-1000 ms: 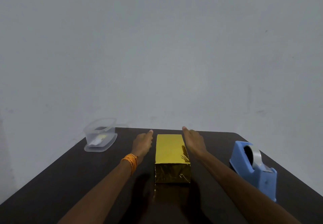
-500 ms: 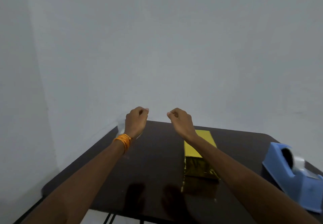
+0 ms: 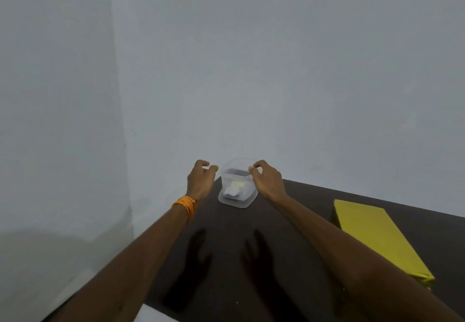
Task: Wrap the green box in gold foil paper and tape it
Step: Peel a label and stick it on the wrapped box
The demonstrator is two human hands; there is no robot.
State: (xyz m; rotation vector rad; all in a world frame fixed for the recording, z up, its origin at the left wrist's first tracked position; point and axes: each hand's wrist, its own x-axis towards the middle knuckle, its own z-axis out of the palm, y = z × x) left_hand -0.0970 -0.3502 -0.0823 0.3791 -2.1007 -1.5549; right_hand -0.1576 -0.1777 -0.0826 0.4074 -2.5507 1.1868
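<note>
The box point(image 3: 372, 236) lies at the lower right of the frame, flat on the dark table point(image 3: 226, 226). All I can see of it is gold, with no green showing, so I think the wrapping is about done. It is well apart from my hands.

Both my arms reach toward the middle of the frame. My left hand point(image 3: 200, 180), the one with the orange band point(image 3: 185, 206), has its fingers curled and holds nothing. It is just beside the tub point(image 3: 247, 202), on its left. My right hand point(image 3: 268, 180) has its fingertips at the tub's right rim. I cannot tell if it grips the rim or only touches it.

The tub is clear and thin, and it sits near the far corner of the table. I should take it by both sides, squeeze softly, and keep it level so the small white thing point(image 3: 234, 189) inside does not slide
</note>
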